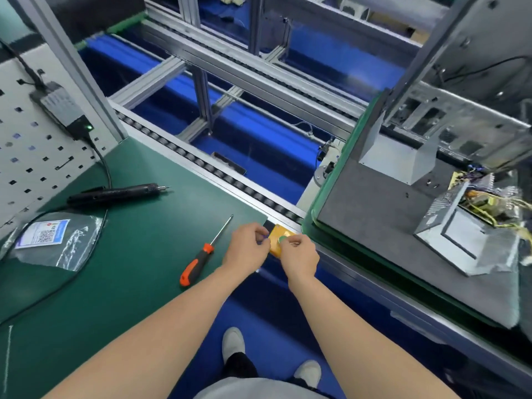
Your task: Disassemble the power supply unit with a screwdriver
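1. Far left: a white pegboard (23, 145) stands upright with a grey power adapter (62, 110) fixed to it. A black cable runs from the adapter down to the bench.
2. A green bench (115, 298) fills the lower left. A black electric screwdriver (115, 192) lies on it near the pegboard, its tip pointing right. Just in front lies a clear plastic bag (54, 240) with a blue and white label.
3. A hand screwdriver (198, 260) with an orange and black handle lies on the bench, untouched, just left of the hands.
4. The left hand (249, 244) hovers at the bench's right corner with its fingers curled in. I cannot tell whether it pinches anything.
5. A yellow box (277, 243) with a green button sits between and under both hands.
6. The right hand (299, 254) is also curled, thumb by the button. What it holds, if anything, is unclear.
7. Right: a grey pad (374, 226) carries the power supply unit (472, 223), well apart from both hands. Its metal case is tilted and open, with yellow wires showing.
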`<state>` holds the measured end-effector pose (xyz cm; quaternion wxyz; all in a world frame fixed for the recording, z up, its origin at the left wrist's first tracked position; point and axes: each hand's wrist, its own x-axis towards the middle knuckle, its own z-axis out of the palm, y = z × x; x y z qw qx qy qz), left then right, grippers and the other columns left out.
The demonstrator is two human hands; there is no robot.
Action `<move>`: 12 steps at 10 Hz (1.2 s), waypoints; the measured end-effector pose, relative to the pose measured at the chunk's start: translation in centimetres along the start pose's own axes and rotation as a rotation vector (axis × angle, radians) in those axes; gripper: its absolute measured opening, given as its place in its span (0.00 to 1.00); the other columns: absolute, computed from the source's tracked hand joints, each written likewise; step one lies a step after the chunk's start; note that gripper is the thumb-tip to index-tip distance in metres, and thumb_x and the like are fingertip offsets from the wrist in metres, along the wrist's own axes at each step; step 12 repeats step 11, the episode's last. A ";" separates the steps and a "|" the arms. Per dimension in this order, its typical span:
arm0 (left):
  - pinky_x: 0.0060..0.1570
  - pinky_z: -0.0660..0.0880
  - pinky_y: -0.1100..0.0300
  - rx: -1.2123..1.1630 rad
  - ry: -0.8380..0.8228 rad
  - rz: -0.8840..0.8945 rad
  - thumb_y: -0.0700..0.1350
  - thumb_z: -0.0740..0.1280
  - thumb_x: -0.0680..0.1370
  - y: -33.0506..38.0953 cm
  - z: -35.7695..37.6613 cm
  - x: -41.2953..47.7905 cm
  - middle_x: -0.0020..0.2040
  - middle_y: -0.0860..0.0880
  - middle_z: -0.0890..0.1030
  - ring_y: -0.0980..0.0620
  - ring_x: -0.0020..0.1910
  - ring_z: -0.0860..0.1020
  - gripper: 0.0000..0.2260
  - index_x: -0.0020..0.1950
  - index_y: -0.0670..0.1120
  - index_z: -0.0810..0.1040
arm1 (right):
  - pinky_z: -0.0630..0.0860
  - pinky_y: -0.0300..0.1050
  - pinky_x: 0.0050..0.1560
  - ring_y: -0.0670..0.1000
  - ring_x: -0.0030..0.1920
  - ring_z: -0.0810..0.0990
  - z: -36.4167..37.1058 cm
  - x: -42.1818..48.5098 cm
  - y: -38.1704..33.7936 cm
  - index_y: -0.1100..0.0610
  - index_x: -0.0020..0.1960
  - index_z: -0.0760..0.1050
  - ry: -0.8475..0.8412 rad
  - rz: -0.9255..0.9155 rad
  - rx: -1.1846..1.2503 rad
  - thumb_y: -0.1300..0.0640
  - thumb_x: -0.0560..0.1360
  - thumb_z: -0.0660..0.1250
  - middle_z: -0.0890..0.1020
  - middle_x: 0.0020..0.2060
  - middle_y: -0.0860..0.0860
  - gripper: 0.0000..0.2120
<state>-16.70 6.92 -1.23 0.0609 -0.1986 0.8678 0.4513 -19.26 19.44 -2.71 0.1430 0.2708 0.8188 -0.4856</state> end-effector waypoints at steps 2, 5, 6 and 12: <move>0.49 0.73 0.63 0.029 -0.123 -0.129 0.43 0.73 0.77 2.1 3.6 2.2 0.51 0.49 0.86 0.51 0.53 0.82 0.06 0.53 0.46 0.85 | 0.85 0.61 0.52 0.60 0.49 0.86 -1.8 1.7 1.1 0.55 0.47 0.82 -0.118 0.166 0.077 0.55 0.75 0.73 0.85 0.48 0.55 0.04; 0.46 0.86 0.49 -0.101 -0.081 -0.327 0.37 0.76 0.71 1.9 3.8 4.2 0.43 0.46 0.86 0.44 0.41 0.87 0.05 0.42 0.46 0.85 | 0.75 0.38 0.24 0.57 0.38 0.83 -0.9 2.6 0.4 0.60 0.46 0.80 -0.102 0.269 0.099 0.51 0.72 0.77 0.85 0.43 0.59 0.13; 0.45 0.86 0.48 -0.116 -0.076 -0.326 0.37 0.77 0.70 1.8 3.8 4.3 0.43 0.45 0.86 0.44 0.40 0.87 0.05 0.42 0.45 0.84 | 0.76 0.38 0.25 0.57 0.37 0.83 -0.9 2.6 0.3 0.61 0.48 0.81 -0.094 0.282 0.094 0.50 0.72 0.77 0.85 0.43 0.58 0.14; 0.48 0.80 0.56 -0.107 -0.012 -0.293 0.39 0.74 0.74 1.7 4.5 2.6 0.42 0.52 0.84 0.49 0.47 0.83 0.05 0.46 0.47 0.84 | 0.85 0.58 0.52 0.56 0.50 0.85 -1.9 1.8 1.4 0.51 0.46 0.83 -0.102 0.177 0.114 0.55 0.76 0.74 0.84 0.48 0.49 0.01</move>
